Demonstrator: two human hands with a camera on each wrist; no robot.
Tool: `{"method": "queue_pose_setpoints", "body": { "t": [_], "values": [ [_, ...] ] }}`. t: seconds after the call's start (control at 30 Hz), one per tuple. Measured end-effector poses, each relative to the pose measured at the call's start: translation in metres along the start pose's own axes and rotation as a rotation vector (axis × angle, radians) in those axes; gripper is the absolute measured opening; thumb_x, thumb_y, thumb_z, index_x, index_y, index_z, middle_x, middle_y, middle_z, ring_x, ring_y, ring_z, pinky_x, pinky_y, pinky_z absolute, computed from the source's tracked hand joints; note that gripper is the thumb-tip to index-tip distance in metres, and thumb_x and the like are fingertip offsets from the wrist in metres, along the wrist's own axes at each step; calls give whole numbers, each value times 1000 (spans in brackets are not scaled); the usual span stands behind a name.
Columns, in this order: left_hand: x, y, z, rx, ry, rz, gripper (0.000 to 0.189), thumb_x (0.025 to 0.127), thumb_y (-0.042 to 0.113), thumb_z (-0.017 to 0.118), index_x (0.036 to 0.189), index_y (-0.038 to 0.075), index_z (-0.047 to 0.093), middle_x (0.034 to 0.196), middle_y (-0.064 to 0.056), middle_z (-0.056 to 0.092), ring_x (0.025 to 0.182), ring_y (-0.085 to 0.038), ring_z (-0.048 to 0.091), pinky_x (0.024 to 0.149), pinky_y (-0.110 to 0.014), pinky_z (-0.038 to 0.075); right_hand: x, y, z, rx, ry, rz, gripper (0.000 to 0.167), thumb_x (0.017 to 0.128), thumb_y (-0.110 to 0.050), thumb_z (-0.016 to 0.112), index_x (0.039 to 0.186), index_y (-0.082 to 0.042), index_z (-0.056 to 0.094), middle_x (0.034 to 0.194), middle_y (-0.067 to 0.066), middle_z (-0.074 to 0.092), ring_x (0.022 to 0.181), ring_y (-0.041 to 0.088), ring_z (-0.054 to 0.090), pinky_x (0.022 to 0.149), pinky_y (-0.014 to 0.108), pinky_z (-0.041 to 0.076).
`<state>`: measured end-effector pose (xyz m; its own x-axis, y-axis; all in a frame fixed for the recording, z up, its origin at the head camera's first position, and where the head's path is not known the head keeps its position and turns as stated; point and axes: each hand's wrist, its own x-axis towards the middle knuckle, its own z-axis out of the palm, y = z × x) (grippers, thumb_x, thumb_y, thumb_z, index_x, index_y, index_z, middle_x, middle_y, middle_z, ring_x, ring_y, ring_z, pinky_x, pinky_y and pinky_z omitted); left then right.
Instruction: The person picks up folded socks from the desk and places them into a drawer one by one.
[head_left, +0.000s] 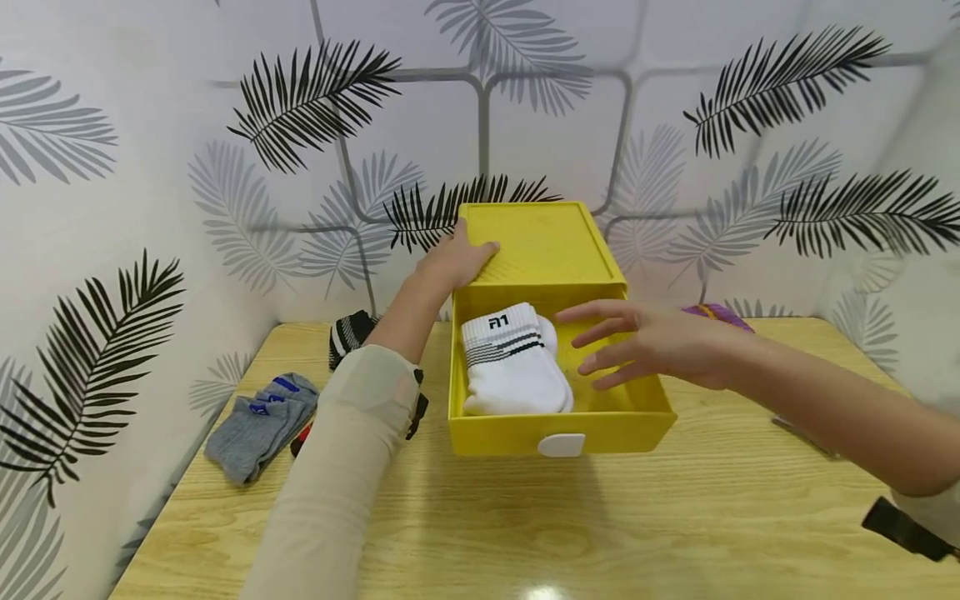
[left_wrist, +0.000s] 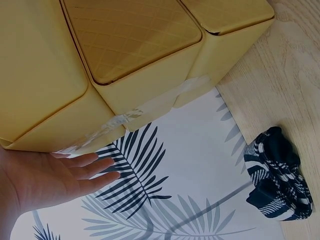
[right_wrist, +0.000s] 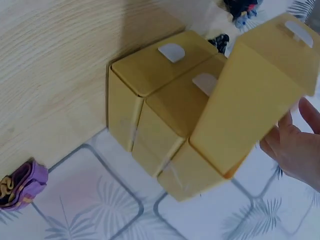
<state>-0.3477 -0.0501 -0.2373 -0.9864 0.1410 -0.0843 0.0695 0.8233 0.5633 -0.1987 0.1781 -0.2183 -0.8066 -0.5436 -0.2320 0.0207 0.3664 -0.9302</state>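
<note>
one leaf-print backdrop [head_left: 540,150] stands behind and to the left of the yellow drawer unit [head_left: 551,242], and one wooden bench [head_left: 525,533] carries that unit. the unit has three drawers [right_wrist: 145,75], each with one white handle [right_wrist: 172,52]; two are pushed in, and the top drawer [head_left: 487,437] juts out from the unit's front. one bundle of white socks [head_left: 517,375] lies in this drawer, toward its left side; how many socks it holds i cannot tell. two grips are at the unit: the right grip [head_left: 652,342] is over the jutting drawer, fingers spread apart, holding nothing; the left grip [head_left: 456,258] rests on the unit's upper left edge, thumb on top, fingers straight. one bundle of grey socks [head_left: 262,429] lies left of the unit, one bundle of black-and-white socks [head_left: 348,335] nearer its left side, one purple fabric bundle [head_left: 720,315] right of it, and one red-and-black item [head_left: 300,437], mostly hidden, left of it.
</note>
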Motion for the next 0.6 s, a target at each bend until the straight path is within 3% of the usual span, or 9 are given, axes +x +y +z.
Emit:
{"method": "queue_pose_setpoints", "body": {
  "t": [0.3,0.4,0.53,0.6],
  "values": [
    [0,0,0,-11,-8,1,79,92,56,33,149,17,-6,152,-11,8,136,-31,11,107,-50,10,-40,14,-51,-9,108,-74,55,93,-7,54,143,-13,31,132,21,39,107,30,55,85,39,47],
    [0,-1,-1,-19,-19,-2,79,92,57,33,148,18,-7,152,-11,7,136,-31,10,107,-50,10,-53,32,-75,-30,144,-102,56,94,-2,49,144,-18,30,129,11,45,107,25,56,83,38,48],
    [1,-3,-2,-23,-28,-1,79,93,57,33,148,18,-8,152,-10,6,136,-31,10,107,-49,11,-67,61,-108,-110,258,-70,56,96,-4,47,144,-23,27,122,-3,49,103,14,58,80,31,50],
    [1,-3,-2,-26,-27,2,79,93,56,33,148,18,-8,152,-11,6,136,-30,11,107,-49,12,-74,75,-120,-174,324,-41,56,97,-8,46,146,-20,22,127,5,46,98,6,58,79,30,50]
  ]
}}
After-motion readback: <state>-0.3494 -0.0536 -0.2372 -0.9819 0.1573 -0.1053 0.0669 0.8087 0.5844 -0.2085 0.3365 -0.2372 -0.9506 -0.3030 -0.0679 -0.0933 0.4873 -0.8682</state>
